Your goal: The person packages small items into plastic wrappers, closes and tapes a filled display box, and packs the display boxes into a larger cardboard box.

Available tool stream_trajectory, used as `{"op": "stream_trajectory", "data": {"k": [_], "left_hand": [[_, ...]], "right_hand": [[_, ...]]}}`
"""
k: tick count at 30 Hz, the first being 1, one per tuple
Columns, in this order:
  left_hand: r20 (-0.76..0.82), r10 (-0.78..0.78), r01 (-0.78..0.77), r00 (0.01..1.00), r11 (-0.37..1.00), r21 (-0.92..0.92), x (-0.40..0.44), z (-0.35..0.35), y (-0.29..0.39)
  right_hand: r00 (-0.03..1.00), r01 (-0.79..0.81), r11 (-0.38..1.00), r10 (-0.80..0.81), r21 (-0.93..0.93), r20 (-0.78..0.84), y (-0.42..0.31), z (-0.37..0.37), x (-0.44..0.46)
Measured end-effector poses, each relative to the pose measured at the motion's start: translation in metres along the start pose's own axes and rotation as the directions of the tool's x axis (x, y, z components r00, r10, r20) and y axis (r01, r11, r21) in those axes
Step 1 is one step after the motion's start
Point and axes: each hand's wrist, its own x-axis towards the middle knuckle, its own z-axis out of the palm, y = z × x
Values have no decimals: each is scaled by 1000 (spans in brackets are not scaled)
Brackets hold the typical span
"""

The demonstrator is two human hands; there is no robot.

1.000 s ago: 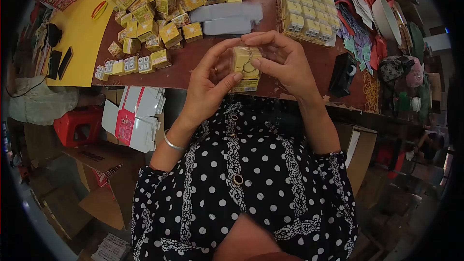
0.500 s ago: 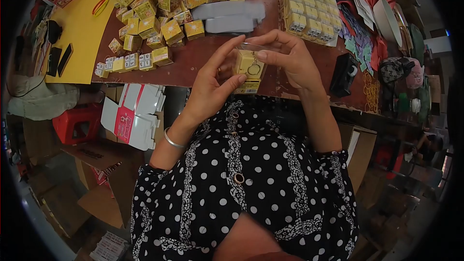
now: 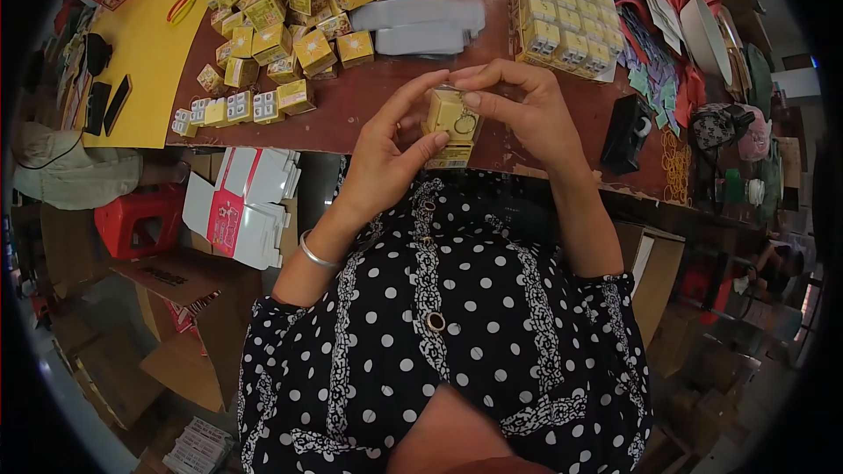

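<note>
- Being held at the upper middle of the frame: a small yellow key-ring box (image 3: 449, 114), its long side running up and down.
- Its lower left is gripped by the left hand (image 3: 379, 151).
- Its upper right is touched by the bent right hand (image 3: 537, 114); both are equally near.

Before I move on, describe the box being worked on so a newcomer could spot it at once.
Start at the dark red table and come to its near edge, where the left hand and right hand meet. Between them is a small yellow box with a ring showing on it. Unlike the heaped boxes beyond, it alone is held.
</note>
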Motion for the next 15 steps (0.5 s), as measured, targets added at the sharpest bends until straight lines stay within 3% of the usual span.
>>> {"op": "stream_trajectory", "data": {"k": [8,15], "left_hand": [[-32,-3,-1,999,994,-110,0,1,-2],[-33,-9,4,999,991,-131,2,0,-4]], "right_hand": [[993,118,984,-117,-133,20,-1,-4,0],[987,158,978,-152,-137,59,8,-6,1]]}}
